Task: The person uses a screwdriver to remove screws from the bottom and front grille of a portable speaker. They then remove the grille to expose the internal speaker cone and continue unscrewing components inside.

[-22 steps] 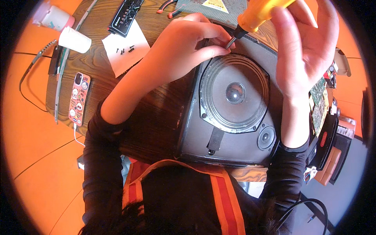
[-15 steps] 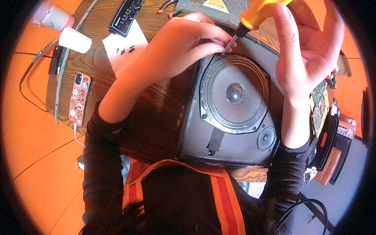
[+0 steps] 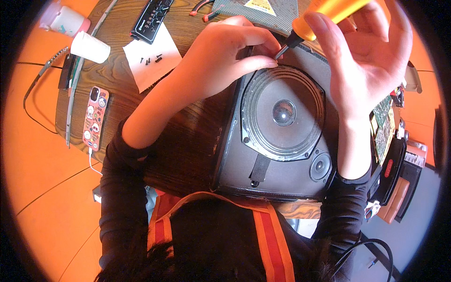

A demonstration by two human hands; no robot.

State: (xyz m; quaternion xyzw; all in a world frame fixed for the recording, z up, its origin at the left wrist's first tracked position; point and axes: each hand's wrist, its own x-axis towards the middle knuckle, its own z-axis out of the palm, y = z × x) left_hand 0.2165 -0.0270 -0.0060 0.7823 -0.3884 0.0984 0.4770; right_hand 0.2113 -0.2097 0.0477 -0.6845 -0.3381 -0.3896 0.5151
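A black speaker cabinet (image 3: 300, 184) lies face up in front of me, with a large round speaker cone (image 3: 263, 117) and a small tweeter (image 3: 320, 165). My right hand (image 3: 364, 70) has the yellow handle of a screwdriver (image 3: 307, 26) between its thumb and fingers, some of them loosely spread. The shaft slants down and left to the upper rim of the cone. There my left hand (image 3: 239, 49) is closed in a pinch around the screwdriver's tip. Its fingers hide whatever they hold and the exact spot beneath.
Several black screws (image 3: 152, 59) lie on a sheet of white paper (image 3: 162, 44) beside a black control panel (image 3: 151, 21). A phone (image 3: 95, 117) on a cable and a white cup (image 3: 90, 47) are at left. Circuit boards (image 3: 384, 124) sit at right, and red-handled pliers (image 3: 210, 17) at the back.
My left hand and the screwdriver's tip have shifted slightly right. The yellow handle has tipped lower and to the right, its shaft at a flatter slant.
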